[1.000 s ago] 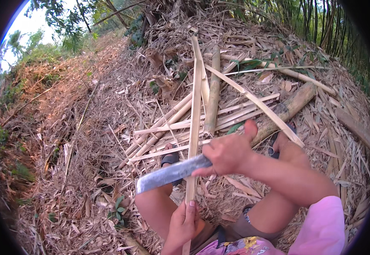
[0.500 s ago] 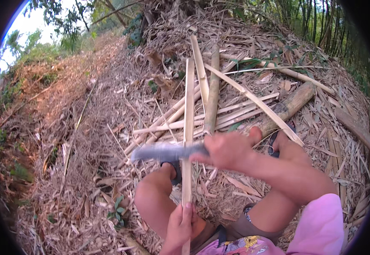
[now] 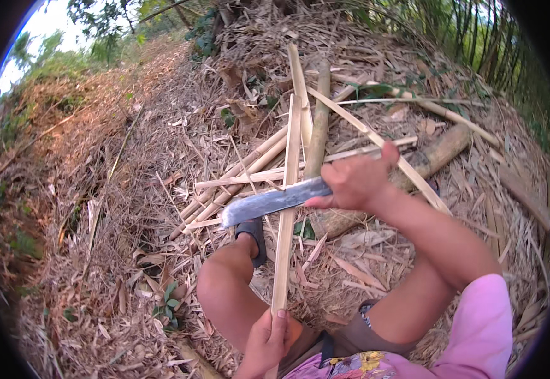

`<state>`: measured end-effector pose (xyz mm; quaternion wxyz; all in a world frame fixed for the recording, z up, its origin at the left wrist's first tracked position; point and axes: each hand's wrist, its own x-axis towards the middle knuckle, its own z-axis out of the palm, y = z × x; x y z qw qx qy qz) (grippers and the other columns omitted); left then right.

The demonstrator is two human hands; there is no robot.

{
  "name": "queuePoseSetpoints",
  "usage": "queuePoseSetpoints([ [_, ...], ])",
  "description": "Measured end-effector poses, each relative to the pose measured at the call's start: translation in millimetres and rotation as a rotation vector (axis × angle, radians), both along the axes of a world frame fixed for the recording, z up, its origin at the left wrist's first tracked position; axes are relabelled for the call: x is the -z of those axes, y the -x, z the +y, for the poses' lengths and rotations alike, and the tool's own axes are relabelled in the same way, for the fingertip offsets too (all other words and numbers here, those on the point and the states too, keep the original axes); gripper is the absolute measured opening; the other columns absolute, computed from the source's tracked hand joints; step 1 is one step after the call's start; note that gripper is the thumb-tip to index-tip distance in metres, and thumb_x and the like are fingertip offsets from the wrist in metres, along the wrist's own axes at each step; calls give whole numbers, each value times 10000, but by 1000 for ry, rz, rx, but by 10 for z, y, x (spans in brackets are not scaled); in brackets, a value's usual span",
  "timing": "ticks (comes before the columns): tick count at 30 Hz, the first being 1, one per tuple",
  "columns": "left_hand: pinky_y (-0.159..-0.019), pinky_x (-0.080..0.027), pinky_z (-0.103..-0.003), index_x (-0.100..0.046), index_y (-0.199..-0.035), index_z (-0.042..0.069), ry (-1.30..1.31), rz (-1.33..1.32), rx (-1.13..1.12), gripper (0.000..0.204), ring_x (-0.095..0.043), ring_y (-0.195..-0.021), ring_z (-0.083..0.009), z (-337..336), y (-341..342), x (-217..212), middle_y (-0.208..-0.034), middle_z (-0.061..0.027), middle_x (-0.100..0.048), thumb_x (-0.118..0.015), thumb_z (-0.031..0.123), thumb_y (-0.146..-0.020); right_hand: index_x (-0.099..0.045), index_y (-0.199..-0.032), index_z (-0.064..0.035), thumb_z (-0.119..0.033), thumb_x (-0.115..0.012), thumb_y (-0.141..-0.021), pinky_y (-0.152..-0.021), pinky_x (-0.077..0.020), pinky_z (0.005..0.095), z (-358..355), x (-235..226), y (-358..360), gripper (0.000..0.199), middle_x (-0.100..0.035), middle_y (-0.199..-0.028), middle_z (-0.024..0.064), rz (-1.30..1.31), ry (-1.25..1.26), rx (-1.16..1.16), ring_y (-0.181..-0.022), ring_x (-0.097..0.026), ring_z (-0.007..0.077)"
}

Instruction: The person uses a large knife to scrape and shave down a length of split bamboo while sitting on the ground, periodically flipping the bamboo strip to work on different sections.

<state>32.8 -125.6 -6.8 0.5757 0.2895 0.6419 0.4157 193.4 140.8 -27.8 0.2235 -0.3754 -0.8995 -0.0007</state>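
My left hand (image 3: pixel 268 336) is closed round the near end of a long split bamboo strip (image 3: pixel 282 265), which runs away from me between my knees. In my right hand (image 3: pixel 358 180) is a broad-bladed machete (image 3: pixel 268 204), gripped by its handle with the thumb laid toward the blade. The blade lies across the strip, its tip pointing left and slightly toward me. Where the two cross, the blade covers part of the strip, and a thin sliver stands up just beyond it. The handle is mostly hidden by my fingers.
Beyond the blade lie several split strips (image 3: pixel 249 180), a thin bamboo pole (image 3: pixel 316 126) and a slanting strip (image 3: pixel 376 140). A thick bamboo log (image 3: pixel 442 151) rests to the right. Dry leaves and shavings cover the ground; a small green plant (image 3: pixel 169 306) grows at the left.
The machete, blurred before, has moved slightly away from me along the strip, and its tip now angles nearer me. The strip's far end has swung right.
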Motion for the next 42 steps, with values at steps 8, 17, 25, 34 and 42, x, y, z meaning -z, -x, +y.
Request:
queuePoseSetpoints([
  [8, -384, -307, -229, -476, -913, 78, -34, 51, 35, 284, -352, -425, -69, -145, 30, 60, -595, 23, -395, -385, 295, -1073, -556, -600, -100, -751, -521, -810, -431, -482, 401, -111, 13, 56, 686, -550, -501, 69, -47, -148, -33, -424, -588, 248],
  [17, -368, -321, -219, -470, -851, 91, -173, 178, 69, 322, -392, -408, -70, -244, 66, 202, -592, 23, -440, -375, 302, -1076, -585, -650, -84, -767, -424, -864, -438, -525, 361, 263, 7, -78, 733, -606, -560, 95, -68, -214, 5, -460, -633, 266],
  [25, -366, -313, -217, -469, -845, 95, 9, -94, 8, 331, -391, -411, -67, -312, 104, -1, -600, 22, -432, -374, 312, -1076, -595, -697, -69, -716, -378, -926, -441, -536, 406, 310, 109, -1, 719, -641, -602, 129, -263, -289, 10, -503, -662, 276],
  [34, -374, -319, -215, -472, -842, 94, 52, -39, 26, 342, -401, -421, -67, -430, 127, -32, -599, 21, -440, -385, 331, -1072, -582, -738, -67, -684, -471, -900, -504, -526, 445, 723, -56, -222, 647, -623, -606, 122, -12, -137, 125, -534, -648, 319],
  [42, -371, -308, -209, -483, -867, 114, 86, -70, 18, 322, -392, -423, -61, -507, 114, 111, -595, 34, -437, -386, 343, -1071, -602, -788, -56, -699, -393, -928, -561, -547, 479, 584, -102, -62, 690, -655, -660, 147, -178, 37, 159, -591, -672, 336],
])
